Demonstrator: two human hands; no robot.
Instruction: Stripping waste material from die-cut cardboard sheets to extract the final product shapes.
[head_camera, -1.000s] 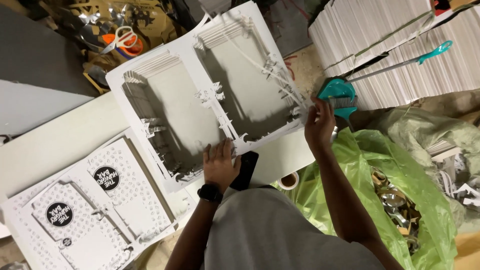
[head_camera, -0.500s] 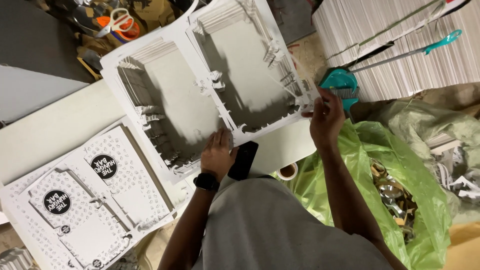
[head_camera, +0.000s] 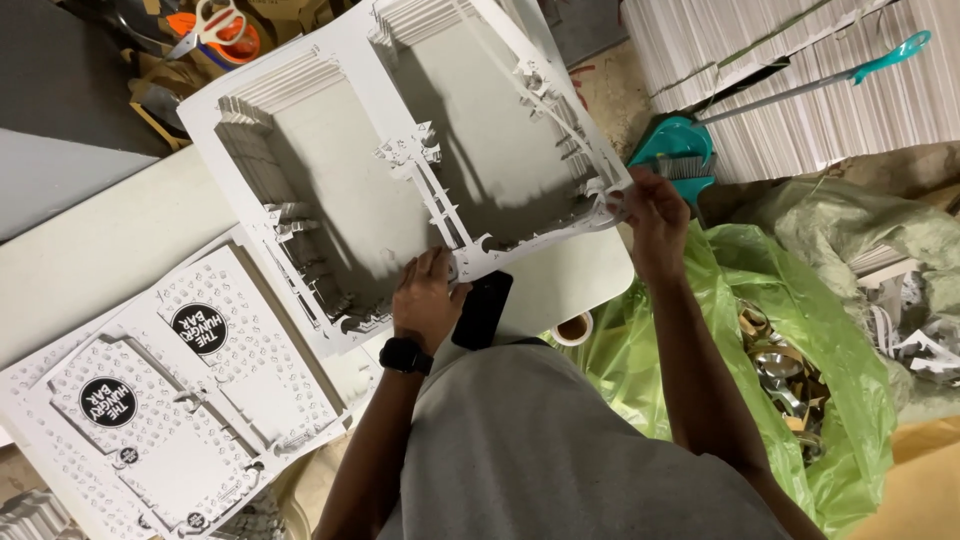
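A thick stack of white die-cut cardboard frames (head_camera: 320, 100), with two large rectangular openings, is lifted above the white table (head_camera: 90, 250). My left hand (head_camera: 428, 298), with a black watch on the wrist, grips the stack's near edge at its middle strut. My right hand (head_camera: 652, 212) holds the stack's right corner. A black phone (head_camera: 482, 308) lies on the table just under my left hand.
Printed white punched-out sheets with black round marks (head_camera: 180, 390) lie at the table's left. A green plastic bag of scraps (head_camera: 790, 370) is on the right, a teal broom (head_camera: 690, 140) and tall sheet stacks (head_camera: 800, 70) behind it. Orange-handled scissors (head_camera: 215, 22) lie at top left. A tape roll (head_camera: 572, 328) is by the table edge.
The frame stack has been raised and tilted a little, both hands staying on its near edge. The view has shifted slightly downward.
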